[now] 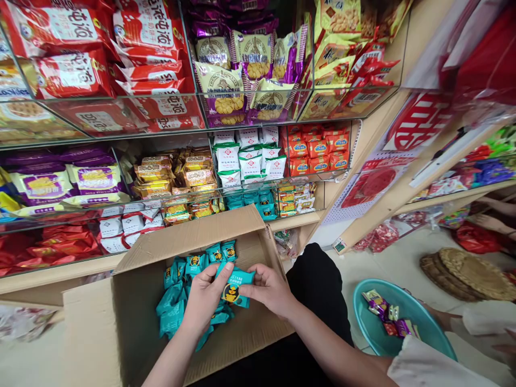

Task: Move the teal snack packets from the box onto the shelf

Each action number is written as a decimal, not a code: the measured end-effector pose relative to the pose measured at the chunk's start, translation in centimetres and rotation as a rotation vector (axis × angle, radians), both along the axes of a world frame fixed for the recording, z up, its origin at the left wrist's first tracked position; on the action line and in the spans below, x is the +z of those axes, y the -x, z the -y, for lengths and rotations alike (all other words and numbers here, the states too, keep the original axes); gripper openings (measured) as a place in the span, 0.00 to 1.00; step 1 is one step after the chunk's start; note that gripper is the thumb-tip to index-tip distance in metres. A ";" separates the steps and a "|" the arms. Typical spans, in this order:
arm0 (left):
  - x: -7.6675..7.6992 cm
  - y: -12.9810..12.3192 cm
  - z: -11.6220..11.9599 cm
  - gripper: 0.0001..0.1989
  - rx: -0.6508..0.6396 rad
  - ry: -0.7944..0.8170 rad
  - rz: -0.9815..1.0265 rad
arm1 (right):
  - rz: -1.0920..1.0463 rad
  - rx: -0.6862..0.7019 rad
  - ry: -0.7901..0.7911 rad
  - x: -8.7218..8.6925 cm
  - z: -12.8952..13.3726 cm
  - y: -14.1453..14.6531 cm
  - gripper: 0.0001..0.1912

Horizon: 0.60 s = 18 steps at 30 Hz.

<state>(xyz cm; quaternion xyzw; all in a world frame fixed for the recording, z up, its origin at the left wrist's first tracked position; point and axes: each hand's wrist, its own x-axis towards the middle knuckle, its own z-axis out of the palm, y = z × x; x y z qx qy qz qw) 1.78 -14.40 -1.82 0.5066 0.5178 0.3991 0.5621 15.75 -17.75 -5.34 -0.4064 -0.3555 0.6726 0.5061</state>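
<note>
Between my two hands is a small teal snack packet (236, 282) with a black and yellow round picture and white print. My left hand (209, 293) pinches its left side, thumb on top. The right side is gripped by my right hand (270, 290), its thumb lying across the front. Both hands are over an open cardboard box (141, 317), where several more teal packets (173, 306) lie loosely piled. Part of that pile is hidden under my hands and forearms.
Behind the box rise shelves with clear dividers, holding red packets (72, 75), purple biscuit packs (256, 54), white packets (250, 156) and teal packets (264, 204). At right, another person's arm reaches by a teal basin (363, 317) with several snacks. Woven mats (475, 274) lie on the floor.
</note>
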 end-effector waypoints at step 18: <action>1.7 3.9 -8.8 0.33 -0.306 -0.781 -1.226 | 0.297 -0.603 -0.046 0.4 -8.3 -10.0 0.17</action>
